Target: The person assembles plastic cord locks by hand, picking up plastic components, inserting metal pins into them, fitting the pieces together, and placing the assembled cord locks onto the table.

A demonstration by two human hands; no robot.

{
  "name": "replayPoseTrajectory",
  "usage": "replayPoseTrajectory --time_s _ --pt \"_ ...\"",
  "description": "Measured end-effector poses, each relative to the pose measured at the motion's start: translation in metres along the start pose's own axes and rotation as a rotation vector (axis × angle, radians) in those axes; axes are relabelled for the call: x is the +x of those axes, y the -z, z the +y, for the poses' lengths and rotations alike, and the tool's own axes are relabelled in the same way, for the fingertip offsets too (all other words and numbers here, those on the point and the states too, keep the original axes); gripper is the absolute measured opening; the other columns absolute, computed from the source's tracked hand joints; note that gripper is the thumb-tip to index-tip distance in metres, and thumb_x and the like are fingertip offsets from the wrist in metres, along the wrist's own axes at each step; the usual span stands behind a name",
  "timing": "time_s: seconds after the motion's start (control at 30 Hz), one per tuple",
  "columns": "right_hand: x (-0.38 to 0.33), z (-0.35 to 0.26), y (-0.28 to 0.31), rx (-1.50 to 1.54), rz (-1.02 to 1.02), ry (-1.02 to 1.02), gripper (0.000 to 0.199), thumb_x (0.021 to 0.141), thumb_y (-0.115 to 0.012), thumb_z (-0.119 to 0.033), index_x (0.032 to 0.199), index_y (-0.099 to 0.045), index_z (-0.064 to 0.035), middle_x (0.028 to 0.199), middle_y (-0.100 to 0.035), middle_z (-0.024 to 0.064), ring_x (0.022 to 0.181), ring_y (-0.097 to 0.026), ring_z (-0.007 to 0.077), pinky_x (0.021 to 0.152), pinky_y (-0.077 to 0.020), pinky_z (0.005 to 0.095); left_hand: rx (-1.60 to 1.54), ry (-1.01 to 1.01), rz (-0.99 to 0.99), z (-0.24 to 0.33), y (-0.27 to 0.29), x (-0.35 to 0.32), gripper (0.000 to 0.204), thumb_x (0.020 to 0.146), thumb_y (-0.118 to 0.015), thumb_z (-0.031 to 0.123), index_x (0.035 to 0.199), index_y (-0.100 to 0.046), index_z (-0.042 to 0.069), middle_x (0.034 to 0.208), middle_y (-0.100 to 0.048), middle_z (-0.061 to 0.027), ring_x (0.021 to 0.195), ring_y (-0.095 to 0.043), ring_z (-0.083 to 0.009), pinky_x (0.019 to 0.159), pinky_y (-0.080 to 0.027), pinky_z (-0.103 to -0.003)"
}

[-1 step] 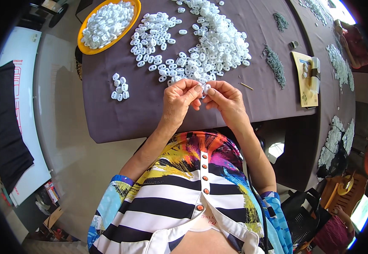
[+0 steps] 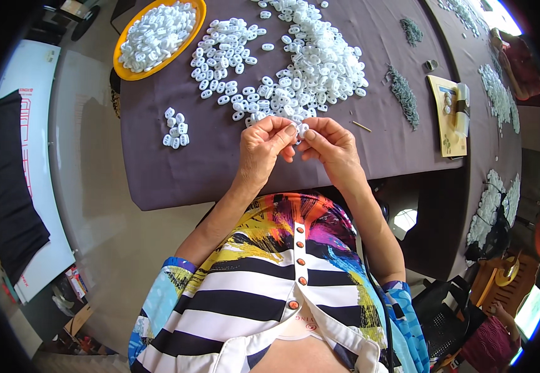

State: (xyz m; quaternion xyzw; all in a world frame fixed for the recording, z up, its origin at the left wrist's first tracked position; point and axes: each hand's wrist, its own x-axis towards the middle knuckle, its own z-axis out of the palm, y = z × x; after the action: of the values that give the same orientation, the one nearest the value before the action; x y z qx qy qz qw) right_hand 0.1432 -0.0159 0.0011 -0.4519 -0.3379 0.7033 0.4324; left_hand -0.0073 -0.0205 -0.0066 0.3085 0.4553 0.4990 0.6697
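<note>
The right hand (image 2: 333, 148) pinched a white plastic piece (image 2: 303, 130). Whether the left hand (image 2: 262, 145) beside it gripped anything was unclear.

From my distant seat I looked down on a cloth-covered table (image 2: 177, 174), dark purple-brown. On it I saw an orange bowl (image 2: 134, 75), a big heap of white pieces (image 2: 326, 68), a separate small cluster (image 2: 175, 128) at left, a thin gold-coloured stick (image 2: 362, 126), two grey piles (image 2: 403, 96) and a flat yellow packet (image 2: 442, 118).

Small white piece (image 2: 303, 130), rounded edge showing, partly hidden, pinched between left grip (image 2: 262, 144) and right grip (image 2: 334, 149)
</note>
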Motion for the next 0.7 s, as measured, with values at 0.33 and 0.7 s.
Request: replayPoseTrajectory --time_s 0.33,0.7 --pt "-0.002 0.008 -0.003 -0.131 -0.069 0.237 0.015 0.085 -0.053 0.001 0.099 -0.055 0.0006 0.082 -0.06 0.003 0.069 -0.057 0.0076 0.061 -0.0489 0.0216 -0.015 -0.007 -0.014 0.001 0.0 0.002 0.011 0.084 -0.058 0.011 0.089 -0.058 0.001 0.071 -0.06 -0.0044 0.053 -0.055 -0.009 0.047 -0.046 -0.022" --pt "0.003 0.012 0.002 -0.172 0.011 0.28 0.013 0.086 -0.054 -0.005 0.096 -0.058 0.0015 0.08 -0.06 0.0032 0.07 -0.059 0.0087 0.062 -0.0508 0.0223 -0.03 0.016 -0.03 0.001 -0.001 0.001 0.011 0.084 -0.058 0.011 0.089 -0.058 0.001 0.07 -0.059 -0.0042 0.053 -0.055 -0.0094 0.047 -0.046 -0.022"
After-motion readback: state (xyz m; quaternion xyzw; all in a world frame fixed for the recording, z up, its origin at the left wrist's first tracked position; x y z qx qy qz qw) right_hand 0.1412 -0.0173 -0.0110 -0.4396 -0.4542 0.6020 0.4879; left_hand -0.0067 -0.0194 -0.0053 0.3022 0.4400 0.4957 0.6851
